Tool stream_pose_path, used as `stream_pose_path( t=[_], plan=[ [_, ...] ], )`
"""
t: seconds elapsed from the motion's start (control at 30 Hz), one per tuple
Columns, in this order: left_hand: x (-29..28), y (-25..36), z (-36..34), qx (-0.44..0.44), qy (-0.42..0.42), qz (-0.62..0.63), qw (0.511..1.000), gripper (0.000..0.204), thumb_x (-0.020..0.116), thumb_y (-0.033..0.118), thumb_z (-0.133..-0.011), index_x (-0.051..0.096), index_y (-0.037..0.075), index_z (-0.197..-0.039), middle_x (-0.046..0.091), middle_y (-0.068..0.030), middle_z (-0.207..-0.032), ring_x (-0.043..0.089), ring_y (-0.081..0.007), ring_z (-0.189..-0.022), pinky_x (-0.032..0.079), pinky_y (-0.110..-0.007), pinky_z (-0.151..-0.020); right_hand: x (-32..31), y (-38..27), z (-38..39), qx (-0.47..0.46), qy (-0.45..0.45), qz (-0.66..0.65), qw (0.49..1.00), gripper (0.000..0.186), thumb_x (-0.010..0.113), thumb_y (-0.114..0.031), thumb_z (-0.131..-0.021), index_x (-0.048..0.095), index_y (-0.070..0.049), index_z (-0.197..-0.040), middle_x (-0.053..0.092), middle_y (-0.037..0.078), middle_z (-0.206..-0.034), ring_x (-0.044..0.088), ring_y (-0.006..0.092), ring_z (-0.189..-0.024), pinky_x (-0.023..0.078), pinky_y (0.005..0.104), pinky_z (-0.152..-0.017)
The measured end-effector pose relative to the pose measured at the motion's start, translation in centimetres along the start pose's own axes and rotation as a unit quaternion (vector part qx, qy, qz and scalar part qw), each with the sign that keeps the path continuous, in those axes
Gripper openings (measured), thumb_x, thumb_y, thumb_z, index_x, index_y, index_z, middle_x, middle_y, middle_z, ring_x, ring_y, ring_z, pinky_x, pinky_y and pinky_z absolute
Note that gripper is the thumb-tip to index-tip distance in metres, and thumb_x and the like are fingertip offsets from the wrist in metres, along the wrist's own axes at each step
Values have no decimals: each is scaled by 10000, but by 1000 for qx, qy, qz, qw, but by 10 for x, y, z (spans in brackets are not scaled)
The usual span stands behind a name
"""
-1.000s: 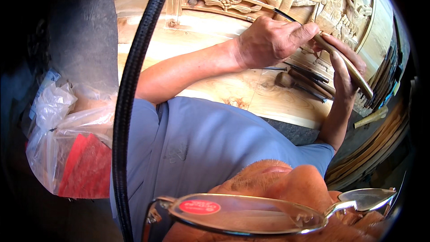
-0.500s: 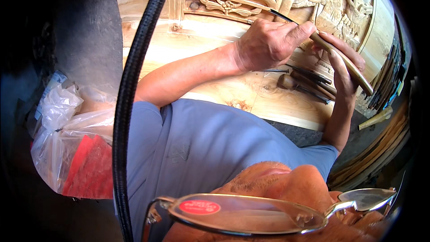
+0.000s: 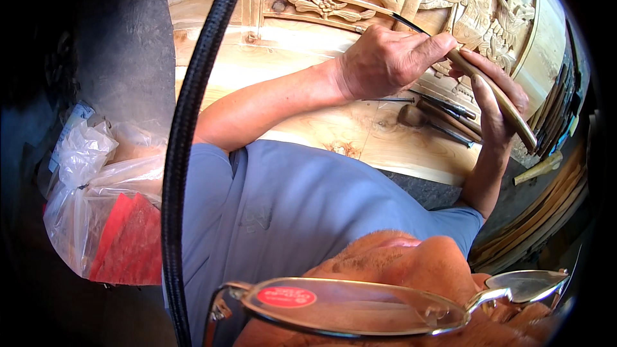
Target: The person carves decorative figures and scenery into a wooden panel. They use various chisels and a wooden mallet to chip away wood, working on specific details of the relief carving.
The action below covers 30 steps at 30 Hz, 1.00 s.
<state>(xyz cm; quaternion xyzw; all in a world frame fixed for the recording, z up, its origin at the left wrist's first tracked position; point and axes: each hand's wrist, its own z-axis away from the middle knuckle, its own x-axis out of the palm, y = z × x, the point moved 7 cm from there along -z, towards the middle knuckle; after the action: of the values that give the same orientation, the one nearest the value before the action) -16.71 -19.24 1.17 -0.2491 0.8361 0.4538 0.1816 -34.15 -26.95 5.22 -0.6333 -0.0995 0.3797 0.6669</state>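
Note:
A wood-carving chisel (image 3: 498, 93) lies slantwise between my hands, its long wooden handle at lower right and its dark thin blade at upper left. My left hand (image 3: 392, 58) is closed, gripping it where the handle meets the blade. My right hand (image 3: 498, 103) wraps round the handle further back. The blade's tip meets, or lies just above, the carved frame of the pale wooden panel (image 3: 302, 48); contact cannot be told. Beside the tip is a carved flower ornament (image 3: 328, 8); carved figures (image 3: 475, 6) stand out in relief beyond my hands.
Several carving tools (image 3: 450, 119) with dark shafts and wooden handles lie on the panel below my hands. More tools (image 3: 559, 106) stand bunched at the right, above curved wood strips (image 3: 540, 212). A clear plastic bag (image 3: 83, 173) with something red sits at left. A black cable (image 3: 193, 122) crosses the view.
Both hands and the chisel have shifted slightly to the right, and the blade tip has moved a little along the carved frame. Both hands keep their grip.

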Motion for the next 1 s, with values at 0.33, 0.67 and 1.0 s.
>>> stream_pose_path(
  t=[0.33,0.67,1.0],
  plan=[
    [-2,-1,1,-13,14,-14,1000,454,746,-65,-881,680,31,-1320,767,-91,-838,739,-221,-634,562,-353,-542,2,17,-5,8,-9,-54,998,355,689,-110,-1028,765,44,-1339,833,170,-1123,796,214,-1023,606,295,-897],
    [-7,2,-1,6,6,-9,1000,442,762,-64,-897,673,19,-1322,756,-98,-815,728,-222,-625,556,-362,-541,3,5,1,4,-2,-9,1000,352,693,-106,-1029,771,14,-1351,841,123,-1064,766,137,-944,555,233,-750],
    [-4,2,1,0,18,-7,1000,397,763,-41,-928,673,24,-1309,773,-108,-844,745,-231,-647,562,-359,-545,5,-4,0,-14,7,6,1000,352,696,-95,-1024,767,20,-1349,835,132,-1095,786,166,-992,575,248,-776]
  ],
)
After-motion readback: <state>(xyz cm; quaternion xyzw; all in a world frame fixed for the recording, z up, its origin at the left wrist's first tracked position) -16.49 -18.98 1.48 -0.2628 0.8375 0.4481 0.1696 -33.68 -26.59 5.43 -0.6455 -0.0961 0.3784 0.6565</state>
